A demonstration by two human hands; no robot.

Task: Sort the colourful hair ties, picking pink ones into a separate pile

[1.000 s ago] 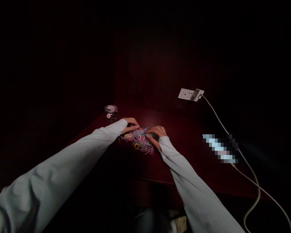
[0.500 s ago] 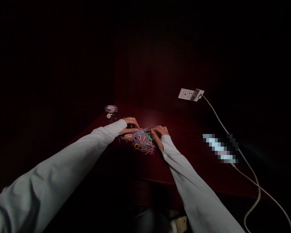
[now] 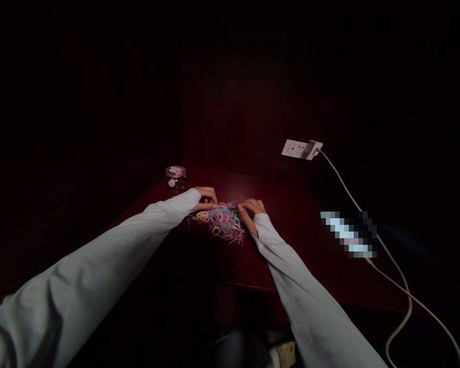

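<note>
A loose pile of pastel paper shreds (image 3: 233,236) lies on the dark red table, mixed with small pink, yellow and green ring-shaped bands (image 3: 216,231). At the pile's left far edge is my left hand (image 3: 206,198), its fingers bent and its thumb stretched along the shreds, with a gap between them. My right hand (image 3: 253,208) rests at the right edge, fingers curved and thumb apart along the pile's side. Both hands touch the pile from opposite sides. I see nothing clearly gripped in either, though the fingertips are small and dim.
Back left on the table (image 3: 237,271) stands a clear round container (image 3: 175,173) with pink pieces. To the right lies a blurred-out device (image 3: 347,235) with a white cable (image 3: 394,266). A charger (image 3: 314,149) sits in the wall socket (image 3: 292,148). The surroundings are very dark.
The fingers of my left hand have drawn back slightly to the left and bent more. My right hand has shifted a little to the left. The pile looks almost the same.
</note>
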